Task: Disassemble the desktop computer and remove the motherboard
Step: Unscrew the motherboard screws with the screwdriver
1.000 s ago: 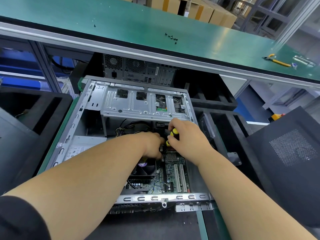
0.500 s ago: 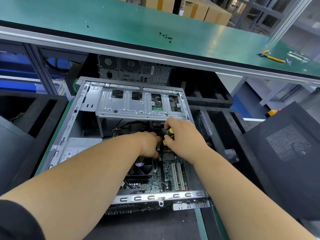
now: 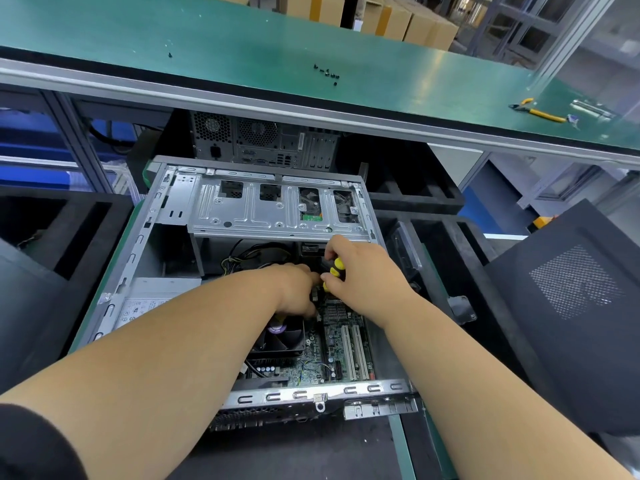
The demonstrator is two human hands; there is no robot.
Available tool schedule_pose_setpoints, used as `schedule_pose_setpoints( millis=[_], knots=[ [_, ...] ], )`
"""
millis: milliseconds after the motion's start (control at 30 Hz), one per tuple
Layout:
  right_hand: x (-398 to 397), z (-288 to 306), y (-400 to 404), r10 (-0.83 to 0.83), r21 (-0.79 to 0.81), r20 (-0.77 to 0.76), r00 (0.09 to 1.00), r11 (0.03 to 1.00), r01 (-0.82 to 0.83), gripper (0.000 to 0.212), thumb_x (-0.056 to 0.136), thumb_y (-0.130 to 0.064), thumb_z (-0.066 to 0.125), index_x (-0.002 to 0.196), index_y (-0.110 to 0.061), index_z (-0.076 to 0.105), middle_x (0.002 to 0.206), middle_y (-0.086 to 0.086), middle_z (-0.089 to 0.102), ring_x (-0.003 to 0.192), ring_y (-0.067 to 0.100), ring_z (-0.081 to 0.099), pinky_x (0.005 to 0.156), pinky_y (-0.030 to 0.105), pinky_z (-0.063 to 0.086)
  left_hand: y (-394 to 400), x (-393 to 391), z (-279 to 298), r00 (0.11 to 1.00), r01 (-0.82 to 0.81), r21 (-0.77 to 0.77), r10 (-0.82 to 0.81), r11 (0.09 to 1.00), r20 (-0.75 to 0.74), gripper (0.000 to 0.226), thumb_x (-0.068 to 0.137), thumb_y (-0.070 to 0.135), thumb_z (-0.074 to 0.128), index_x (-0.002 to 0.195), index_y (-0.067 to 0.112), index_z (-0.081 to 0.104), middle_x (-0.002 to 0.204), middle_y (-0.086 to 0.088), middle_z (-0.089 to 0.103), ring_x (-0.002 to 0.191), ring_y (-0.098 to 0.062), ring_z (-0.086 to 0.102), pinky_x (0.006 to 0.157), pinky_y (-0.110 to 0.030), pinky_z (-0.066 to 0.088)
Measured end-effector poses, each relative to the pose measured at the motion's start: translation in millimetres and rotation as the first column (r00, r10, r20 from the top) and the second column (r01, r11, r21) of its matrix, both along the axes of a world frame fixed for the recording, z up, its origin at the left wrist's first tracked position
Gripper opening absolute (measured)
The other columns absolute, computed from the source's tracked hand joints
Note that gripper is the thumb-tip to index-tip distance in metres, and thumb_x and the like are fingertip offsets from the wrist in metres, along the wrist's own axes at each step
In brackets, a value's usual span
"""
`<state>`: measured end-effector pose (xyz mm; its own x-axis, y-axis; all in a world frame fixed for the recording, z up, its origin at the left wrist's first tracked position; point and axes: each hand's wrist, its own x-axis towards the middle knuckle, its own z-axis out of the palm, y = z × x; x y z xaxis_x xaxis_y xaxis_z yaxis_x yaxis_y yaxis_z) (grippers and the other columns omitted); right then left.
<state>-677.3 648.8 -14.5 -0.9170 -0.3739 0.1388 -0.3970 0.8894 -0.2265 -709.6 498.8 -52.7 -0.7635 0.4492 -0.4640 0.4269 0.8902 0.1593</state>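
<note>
The fingers (image 3: 330,252) of a person's right hand (image 3: 363,275) are curled round the yellow-and-black handle of a screwdriver (image 3: 336,268), its tip hidden low inside an open desktop computer case (image 3: 145,244). The left hand (image 3: 294,289) reaches in just beside it, fingertips turned down toward the board; whether they are pinching something or only steadying cannot be told from the head view.

Both hands work over the far part of the motherboard (image 3: 311,368), which lies flat in the bottom of the case, still seated, with its CPU fan (image 3: 282,336) and white expansion slots (image 3: 353,351) showing nearer the camera. A metal drive cage (image 3: 277,209) spans the case above the hands, and a power supply (image 3: 145,303) sits at the left wall.

By all signs the step in hand is loosening a mounting screw on the board. The next move probably calls for keeping the driver upright in the screw head and lifting the freed screw clear before it drops among the components.

Loose screws (image 3: 327,75) lie on the green tabletop (image 3: 207,39) beyond, along with yellow-handled pliers (image 3: 538,111).
</note>
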Motion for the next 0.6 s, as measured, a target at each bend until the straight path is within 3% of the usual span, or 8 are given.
schedule_pose_setpoints(
  millis=[167,367,467,600],
  knots=[
    [-0.5,2.2,0.5,0.046,0.024,0.015,0.999,0.999,-0.046,0.027,0.072,-0.021,0.061,0.098,-0.022,0.053,0.088,-0.006,0.057,0.085,0.023,0.051,0.079,0.037,0.041,0.9,-0.5,-0.5,1.000,0.005,-0.005,-0.005,1.000,0.001,0.071,0.080,0.051,0.061,0.142,0.030,0.034,0.135,-0.002,0.042,0.123,-0.027,0.046,0.091,-0.039,0.044],
    [-2.5,-2.9,-0.9,0.041,0.095,-0.042,0.998,0.995,-0.037,0.031,0.090,-0.049,0.055,0.097,-0.020,0.047,0.070,-0.006,0.056,0.070,0.022,0.054,0.075,0.035,0.039,0.6,0.6,-0.4,0.995,-0.096,-0.010,0.097,0.995,0.026,0.071,0.076,0.051,0.063,0.137,0.025,0.039,0.129,-0.003,0.049,0.111,-0.026,0.053,0.084,-0.035,0.047],
    [-2.1,-2.4,-0.7,0.026,0.077,-0.037,0.999,0.997,-0.023,0.024,0.093,-0.040,0.057,0.101,-0.019,0.048,0.072,-0.006,0.055,0.072,0.022,0.053,0.071,0.032,0.033,1.4,1.2,0.1,1.000,-0.026,-0.014,0.026,1.000,0.013,0.074,0.081,0.051,0.060,0.145,0.031,0.030,0.139,0.000,0.040,0.123,-0.027,0.044,0.089,-0.038,0.043],
    [0.3,1.1,0.5,0.020,0.037,-0.004,1.000,0.999,-0.020,0.021,0.085,-0.025,0.063,0.100,-0.023,0.048,0.086,-0.006,0.057,0.080,0.021,0.052,0.071,0.029,0.030,0.4,1.8,-1.0,1.000,0.004,-0.031,-0.003,1.000,0.024,0.070,0.082,0.055,0.056,0.144,0.030,0.032,0.145,-0.001,0.034,0.131,-0.029,0.036,0.100,-0.043,0.037]
  ],
)
